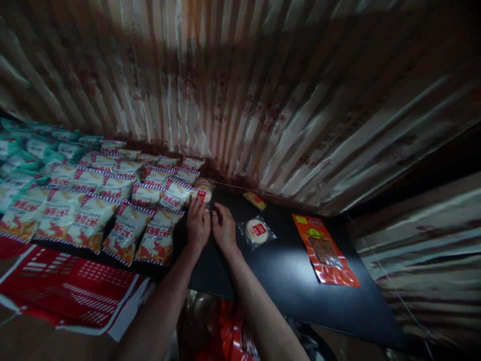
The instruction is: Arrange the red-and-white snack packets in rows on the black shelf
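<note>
A round, pale cracker in a clear wrapper with a red label [203, 194] is at the right end of the rows of snack bags. My left hand [198, 224] has its fingers closed over the wrapper's front edge. Just to the right, my right hand [224, 226] is held over the black table [289, 271], its fingers loosely bent and apart, with nothing visible in them. A second wrapped round cracker [256, 231] lies flat to the right of that hand. White snack bags with red lettering and striped edges [160, 235] stand in rows left of my hands.
Teal bags [37, 148] fill the far left. A small yellow packet [255, 201] and an orange pouch [325, 248] lie on the right. Ribbed, plastic-covered cartons [240, 90] rise behind the table. A red basket [75, 286] is below left; red packages [233, 328] are below my arms.
</note>
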